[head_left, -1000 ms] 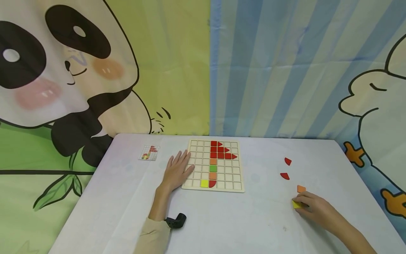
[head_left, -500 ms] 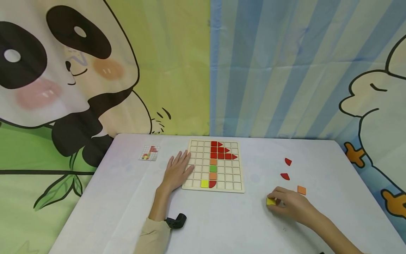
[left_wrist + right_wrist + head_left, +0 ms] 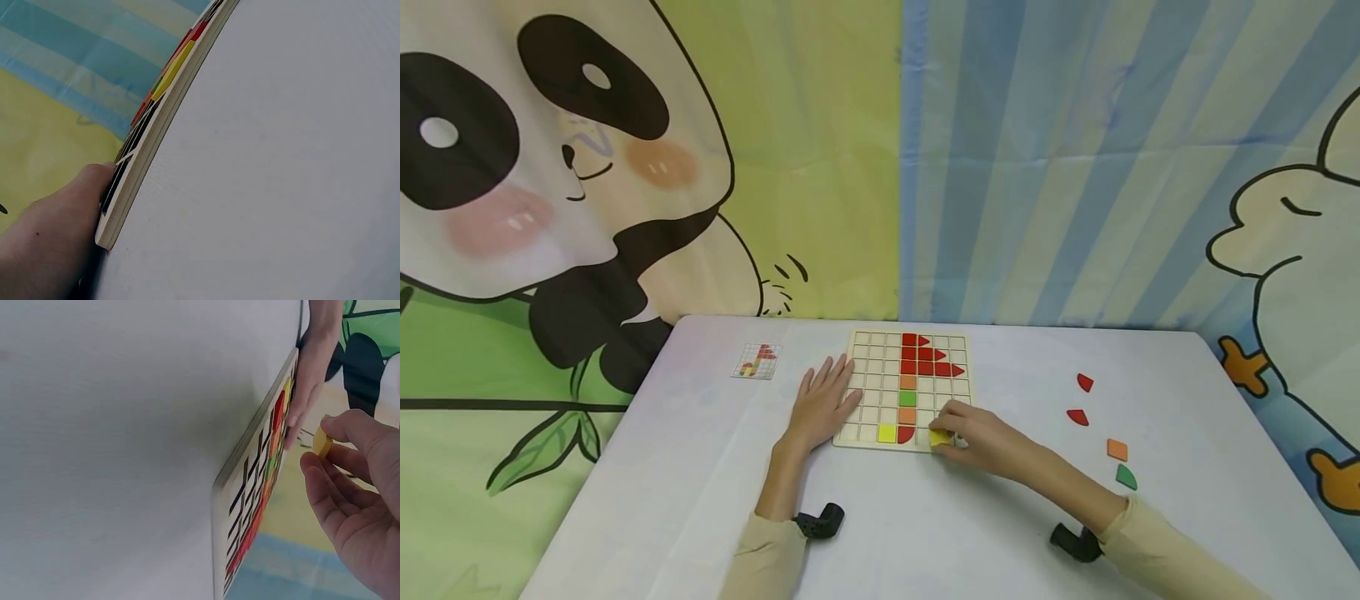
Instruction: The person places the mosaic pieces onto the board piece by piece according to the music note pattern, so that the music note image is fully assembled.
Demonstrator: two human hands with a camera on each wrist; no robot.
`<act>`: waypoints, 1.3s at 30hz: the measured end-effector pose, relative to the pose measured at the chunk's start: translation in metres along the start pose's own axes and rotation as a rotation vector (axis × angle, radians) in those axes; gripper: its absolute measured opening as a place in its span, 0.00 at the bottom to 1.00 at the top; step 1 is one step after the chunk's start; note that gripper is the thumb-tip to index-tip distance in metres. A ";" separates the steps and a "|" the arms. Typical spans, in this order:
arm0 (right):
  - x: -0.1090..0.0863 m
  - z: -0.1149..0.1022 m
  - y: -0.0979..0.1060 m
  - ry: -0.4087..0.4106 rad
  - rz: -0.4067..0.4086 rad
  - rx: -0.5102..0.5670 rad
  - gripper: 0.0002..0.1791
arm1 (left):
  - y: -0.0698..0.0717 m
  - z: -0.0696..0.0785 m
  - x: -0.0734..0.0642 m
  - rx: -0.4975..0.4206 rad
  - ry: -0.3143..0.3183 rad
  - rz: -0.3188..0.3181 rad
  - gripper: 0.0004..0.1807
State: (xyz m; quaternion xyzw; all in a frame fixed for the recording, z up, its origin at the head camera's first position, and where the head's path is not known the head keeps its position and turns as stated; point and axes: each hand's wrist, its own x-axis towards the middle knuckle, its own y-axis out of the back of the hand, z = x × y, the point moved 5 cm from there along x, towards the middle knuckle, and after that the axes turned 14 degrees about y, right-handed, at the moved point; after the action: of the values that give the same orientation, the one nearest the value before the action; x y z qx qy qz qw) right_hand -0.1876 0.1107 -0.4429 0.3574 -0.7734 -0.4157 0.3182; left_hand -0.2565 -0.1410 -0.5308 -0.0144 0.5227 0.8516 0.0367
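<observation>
A pale wooden grid board [image 3: 868, 387] lies on the table, with red pieces at its top and a column of orange and green squares below. A yellow square [image 3: 887, 433] and a rounded red piece [image 3: 906, 434] fill cells in its bottom row. Spread flat, my left hand [image 3: 822, 406] rests on the board's left edge. Over the lower right of the board, my right hand [image 3: 988, 442] pinches a yellow tile [image 3: 322, 444] between thumb and fingers. In the right wrist view the tile is held off the board; its full outline is hidden by the fingers.
Left of the board lies a small pattern card [image 3: 757, 361]. Two red pieces [image 3: 1078, 417], an orange square [image 3: 1117, 450] and a green rounded piece [image 3: 1127, 477] lie at the right. Black wrist devices [image 3: 821, 522] are on both forearms. A printed curtain [image 3: 1045, 167] hangs behind the table.
My right hand has carried the yellow tile leftward from the loose pieces to above the board. The green rounded piece is now uncovered. My left hand has stayed on the board's edge.
</observation>
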 end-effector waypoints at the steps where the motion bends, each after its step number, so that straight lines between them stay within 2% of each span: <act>1: 0.009 0.001 -0.002 0.012 -0.001 -0.006 0.13 | 0.000 0.000 0.000 0.001 0.000 0.001 0.37; 7: 0.057 0.010 -0.016 -0.015 -0.052 -0.003 0.09 | -0.001 0.002 0.000 0.001 -0.004 -0.008 0.37; 11: 0.075 0.016 -0.027 -0.038 -0.112 -0.048 0.08 | -0.003 0.001 0.001 0.010 0.001 -0.023 0.37; 14: 0.082 0.019 -0.031 -0.049 -0.134 -0.060 0.07 | -0.003 0.001 0.002 0.020 0.001 -0.030 0.37; 19: 0.087 0.017 -0.035 -0.038 -0.144 -0.061 0.02 | -0.003 0.002 0.002 0.026 0.002 -0.023 0.37; 23: 0.088 0.016 -0.036 -0.036 -0.147 -0.067 0.03 | -0.003 0.002 0.001 0.032 0.001 -0.024 0.37; 29: 0.087 0.014 -0.034 0.027 -0.131 -0.049 0.03 | 0.000 0.003 0.001 0.000 -0.014 -0.002 0.36; 33: 0.083 0.010 -0.034 0.081 -0.173 -0.099 0.07 | 0.000 0.002 0.000 0.000 -0.012 -0.010 0.36; 39: 0.078 0.000 -0.037 0.147 -0.194 -0.286 0.09 | -0.001 0.000 0.000 -0.004 0.000 0.003 0.36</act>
State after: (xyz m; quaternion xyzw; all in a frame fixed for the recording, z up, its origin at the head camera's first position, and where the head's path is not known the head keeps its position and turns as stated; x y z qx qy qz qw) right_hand -0.2192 0.0325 -0.4597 0.4109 -0.6431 -0.5229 0.3797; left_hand -0.2562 -0.1410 -0.5315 -0.0138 0.5208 0.8528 0.0351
